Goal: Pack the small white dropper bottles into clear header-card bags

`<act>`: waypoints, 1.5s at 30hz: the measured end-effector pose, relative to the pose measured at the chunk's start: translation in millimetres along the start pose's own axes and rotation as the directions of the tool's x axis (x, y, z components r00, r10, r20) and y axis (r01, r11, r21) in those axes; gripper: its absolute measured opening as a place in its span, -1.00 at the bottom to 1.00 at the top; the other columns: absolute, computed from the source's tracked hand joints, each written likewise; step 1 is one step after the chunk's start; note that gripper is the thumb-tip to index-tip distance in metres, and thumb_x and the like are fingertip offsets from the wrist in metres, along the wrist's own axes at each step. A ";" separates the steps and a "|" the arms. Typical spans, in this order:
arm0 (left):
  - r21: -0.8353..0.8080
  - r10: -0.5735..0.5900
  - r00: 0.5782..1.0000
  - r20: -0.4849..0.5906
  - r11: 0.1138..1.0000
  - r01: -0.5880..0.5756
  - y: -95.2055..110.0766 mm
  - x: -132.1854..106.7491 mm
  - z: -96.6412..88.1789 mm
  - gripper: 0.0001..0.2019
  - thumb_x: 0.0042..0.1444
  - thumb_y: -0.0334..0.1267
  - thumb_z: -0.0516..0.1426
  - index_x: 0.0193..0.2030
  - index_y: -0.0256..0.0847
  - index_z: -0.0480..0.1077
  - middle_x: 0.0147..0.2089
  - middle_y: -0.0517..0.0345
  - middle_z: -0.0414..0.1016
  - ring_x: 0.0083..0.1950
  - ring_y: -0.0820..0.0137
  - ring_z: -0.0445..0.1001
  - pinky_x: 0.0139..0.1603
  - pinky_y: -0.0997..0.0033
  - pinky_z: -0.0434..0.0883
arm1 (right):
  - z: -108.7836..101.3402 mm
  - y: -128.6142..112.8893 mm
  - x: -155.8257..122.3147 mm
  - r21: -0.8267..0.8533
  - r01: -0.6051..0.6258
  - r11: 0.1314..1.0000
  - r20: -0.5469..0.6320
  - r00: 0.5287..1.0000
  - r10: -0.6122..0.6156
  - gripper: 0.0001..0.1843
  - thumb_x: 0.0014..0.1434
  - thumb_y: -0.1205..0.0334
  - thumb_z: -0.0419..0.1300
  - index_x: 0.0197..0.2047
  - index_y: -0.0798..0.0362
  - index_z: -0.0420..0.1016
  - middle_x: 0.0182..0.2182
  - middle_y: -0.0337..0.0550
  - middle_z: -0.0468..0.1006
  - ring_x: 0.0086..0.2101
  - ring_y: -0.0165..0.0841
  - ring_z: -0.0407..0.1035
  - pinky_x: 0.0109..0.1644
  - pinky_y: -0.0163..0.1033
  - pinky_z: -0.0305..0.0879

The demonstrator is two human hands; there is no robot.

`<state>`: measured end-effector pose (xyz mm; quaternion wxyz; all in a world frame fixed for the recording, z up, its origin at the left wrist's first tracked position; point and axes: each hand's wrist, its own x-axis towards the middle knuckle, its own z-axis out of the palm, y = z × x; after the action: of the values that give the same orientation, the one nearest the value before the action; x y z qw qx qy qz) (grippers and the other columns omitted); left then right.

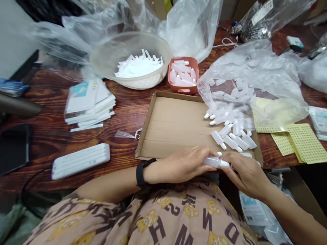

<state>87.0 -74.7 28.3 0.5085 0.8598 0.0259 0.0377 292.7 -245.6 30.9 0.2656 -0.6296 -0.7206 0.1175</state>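
My left hand (pixel 187 164), with a black band on its wrist, is closed around the body of a small translucent bottle (pixel 213 161) with a white tapered cap. The fingers of my right hand (pixel 242 172) pinch at the cap end of this bottle. Both hands are over the front edge of a shallow cardboard tray (pixel 176 122). Several similar bottles (pixel 232 139) lie loose in the tray's right part, just beyond my hands. More of them spill from a clear plastic bag (pixel 255 71) lying across the tray's back right corner.
Behind the tray stand an orange basket (pixel 183 90) of bottles and a large translucent bowl (pixel 107 64) of white strips. To the left lie stacked packets (pixel 89 105) and a white power strip (pixel 81 161). Yellow label sheets (pixel 302 143) lie on the right.
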 end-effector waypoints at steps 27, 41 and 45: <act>0.178 0.034 0.987 -0.154 0.984 -0.006 -17.1 13.6 -24.0 -0.72 0.57 -0.16 0.04 0.31 -0.12 0.25 0.24 -0.07 0.57 0.25 0.19 0.60 0.26 0.15 0.54 | -4.2 20.9 53.7 0.360 -0.313 0.879 0.362 0.915 0.178 -0.28 0.50 -0.45 -0.29 -0.34 -0.05 0.26 -0.46 -0.17 0.42 -0.46 -0.29 0.33 -0.40 -0.21 0.23; 0.583 -0.016 0.896 -0.445 0.754 0.303 -74.4 81.7 -144.7 -0.38 0.54 0.12 -0.03 0.44 -0.38 0.22 0.33 -0.25 0.45 0.27 0.00 0.46 0.37 -0.10 0.36 | -49.9 115.3 104.4 -0.149 -0.292 0.945 0.006 0.955 0.296 -0.64 0.52 -0.05 0.05 -0.10 0.00 0.55 -0.22 -0.03 0.69 -0.26 -0.17 0.56 -0.19 -0.14 0.39; 0.590 -0.032 0.819 -0.573 0.677 0.440 -105.9 106.5 -203.2 -0.22 0.50 0.28 -0.04 0.56 -0.33 0.04 0.51 -0.01 0.21 0.47 0.04 0.02 0.66 -0.20 -0.10 | -92.2 168.2 118.8 -0.347 -0.468 0.813 -0.198 0.884 0.424 -0.67 0.47 0.17 0.07 0.04 0.10 0.62 0.04 0.18 0.71 0.07 -0.02 0.58 0.20 0.01 0.42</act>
<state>173.9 162.4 37.1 0.1177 0.9314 0.2896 0.1864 475.8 -115.5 50.6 0.1414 -0.8261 -0.5455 -0.0025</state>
